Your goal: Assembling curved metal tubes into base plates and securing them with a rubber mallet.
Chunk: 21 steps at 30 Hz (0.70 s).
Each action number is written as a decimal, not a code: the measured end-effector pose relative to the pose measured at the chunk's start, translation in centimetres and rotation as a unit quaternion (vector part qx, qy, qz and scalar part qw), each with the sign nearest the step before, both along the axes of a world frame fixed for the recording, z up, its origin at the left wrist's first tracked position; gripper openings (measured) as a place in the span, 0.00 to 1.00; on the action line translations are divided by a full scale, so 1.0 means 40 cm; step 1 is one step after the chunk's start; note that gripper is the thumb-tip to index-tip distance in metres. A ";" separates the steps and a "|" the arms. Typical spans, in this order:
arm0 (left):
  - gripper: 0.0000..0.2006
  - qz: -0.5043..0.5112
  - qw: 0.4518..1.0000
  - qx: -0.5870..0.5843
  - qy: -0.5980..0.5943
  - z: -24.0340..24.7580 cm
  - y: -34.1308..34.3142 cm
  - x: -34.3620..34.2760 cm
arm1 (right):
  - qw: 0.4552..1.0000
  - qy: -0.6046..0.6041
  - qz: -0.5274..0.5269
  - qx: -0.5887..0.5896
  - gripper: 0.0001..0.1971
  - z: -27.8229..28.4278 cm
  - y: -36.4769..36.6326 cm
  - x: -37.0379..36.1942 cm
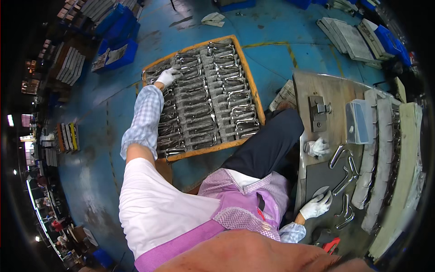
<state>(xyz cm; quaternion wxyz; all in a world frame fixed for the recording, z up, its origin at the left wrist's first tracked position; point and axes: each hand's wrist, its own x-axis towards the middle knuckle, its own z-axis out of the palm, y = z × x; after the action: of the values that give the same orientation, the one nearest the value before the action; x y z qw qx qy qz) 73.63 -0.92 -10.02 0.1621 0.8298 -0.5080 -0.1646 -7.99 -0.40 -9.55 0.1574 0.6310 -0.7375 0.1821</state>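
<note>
The gloved left hand (pixel 168 75) closes on a shiny bent metal handle (pixel 159 71) in the far wooden tray (pixel 248 86); the gloved right hand (pixel 316 205) lies open and flat on the grey bench (pixel 337 88).

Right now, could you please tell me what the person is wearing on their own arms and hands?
Both the left hand and the right hand wear white knit work gloves. Each forearm has a pale blue-and-white checked sleeve cover, gathered at the ends. The upper arm shows a short white sleeve.

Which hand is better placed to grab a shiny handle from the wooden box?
Probably the left hand. It is down in the wooden box, on the metal handles. The right hand rests over on the workbench, apart from the box.
</note>
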 end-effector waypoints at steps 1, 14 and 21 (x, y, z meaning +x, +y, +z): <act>0.13 -0.010 1.000 -0.008 0.007 -0.047 -0.036 0.002 | 1.000 0.007 -0.010 -0.008 0.17 -0.002 0.005 -0.007; 0.19 0.165 0.983 -0.077 -0.005 -0.220 -0.076 0.001 | 1.000 -0.025 -0.008 0.007 0.18 0.029 0.040 -0.003; 0.14 0.156 0.927 -0.273 0.205 -0.096 0.059 -0.321 | 0.953 -0.282 -0.090 -0.068 0.22 0.151 -0.109 -0.050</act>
<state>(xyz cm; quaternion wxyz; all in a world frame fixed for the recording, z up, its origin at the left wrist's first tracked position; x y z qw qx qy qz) 60.77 1.43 -13.85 0.5069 0.7703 -0.3531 -0.1585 -9.97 -4.75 -3.51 0.0011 0.4729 -0.7913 0.3876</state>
